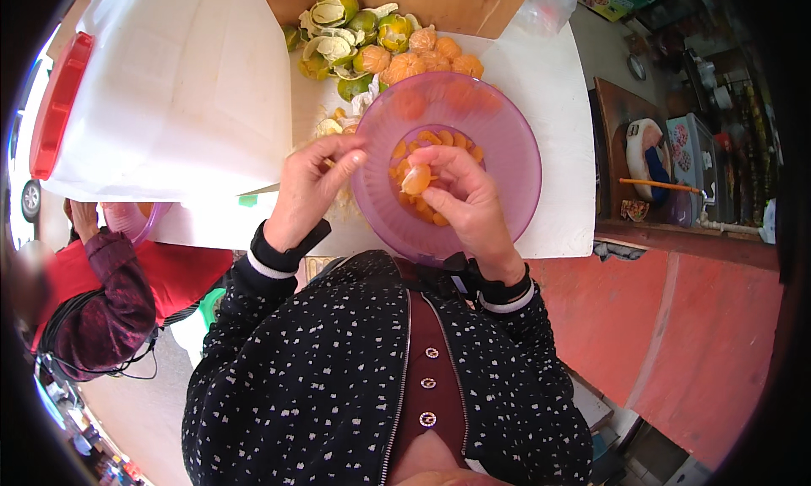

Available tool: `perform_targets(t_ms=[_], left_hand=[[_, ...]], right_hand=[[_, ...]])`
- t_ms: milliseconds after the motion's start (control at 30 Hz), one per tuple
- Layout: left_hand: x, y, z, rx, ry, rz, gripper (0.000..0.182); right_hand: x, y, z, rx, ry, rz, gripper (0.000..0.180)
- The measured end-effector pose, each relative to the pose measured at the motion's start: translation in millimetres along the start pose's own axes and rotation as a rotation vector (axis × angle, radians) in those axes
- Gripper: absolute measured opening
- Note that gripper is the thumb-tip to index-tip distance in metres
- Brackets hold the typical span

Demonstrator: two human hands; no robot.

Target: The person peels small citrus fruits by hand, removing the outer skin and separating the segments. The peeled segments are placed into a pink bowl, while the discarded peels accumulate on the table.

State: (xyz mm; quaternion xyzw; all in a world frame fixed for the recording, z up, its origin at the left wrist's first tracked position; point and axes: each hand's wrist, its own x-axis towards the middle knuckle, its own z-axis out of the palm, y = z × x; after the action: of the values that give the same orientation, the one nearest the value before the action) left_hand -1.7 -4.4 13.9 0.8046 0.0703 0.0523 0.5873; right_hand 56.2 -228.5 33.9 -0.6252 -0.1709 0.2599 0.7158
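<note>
My right hand [467, 198] holds a peeled mandarin piece [416, 179] between thumb and fingers, above a purple translucent plastic bowl [516, 188]. Loose mandarin segments [445, 137] lie in the bottom of this bowl. Just left of its rim is my left hand [320, 185], its thumb and fingertips close together and slightly blurred. Whether anything small is pinched there, I cannot tell. Beyond the bowl sit several whole peeled mandarins [404, 68]. Next to them are green mandarin peels [332, 46], some still cupped, with pale scraps of peel [329, 127] nearer my left hand.
A large white plastic container [190, 93] with a red lid [61, 106] lies to the left on the white table [561, 137]. A brown board [405, 1] stands at the back. Behind the container, a co-worker's sleeve [120, 283] shows beside another purple bowl [130, 220].
</note>
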Motion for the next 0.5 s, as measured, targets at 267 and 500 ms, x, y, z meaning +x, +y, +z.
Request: perform_targets(t_ms=[267, 500], left_hand=[[-7, 31, 33, -0.194, -0.234, -0.161, 0.019], [-11, 33, 58, -0.424, -0.251, -0.273, 0.012]], right_hand=[[-8, -10, -13, -0.293, -0.126, -0.157, 0.031], [-21, -7, -32, -0.151, -0.039, -0.090, 0.027]])
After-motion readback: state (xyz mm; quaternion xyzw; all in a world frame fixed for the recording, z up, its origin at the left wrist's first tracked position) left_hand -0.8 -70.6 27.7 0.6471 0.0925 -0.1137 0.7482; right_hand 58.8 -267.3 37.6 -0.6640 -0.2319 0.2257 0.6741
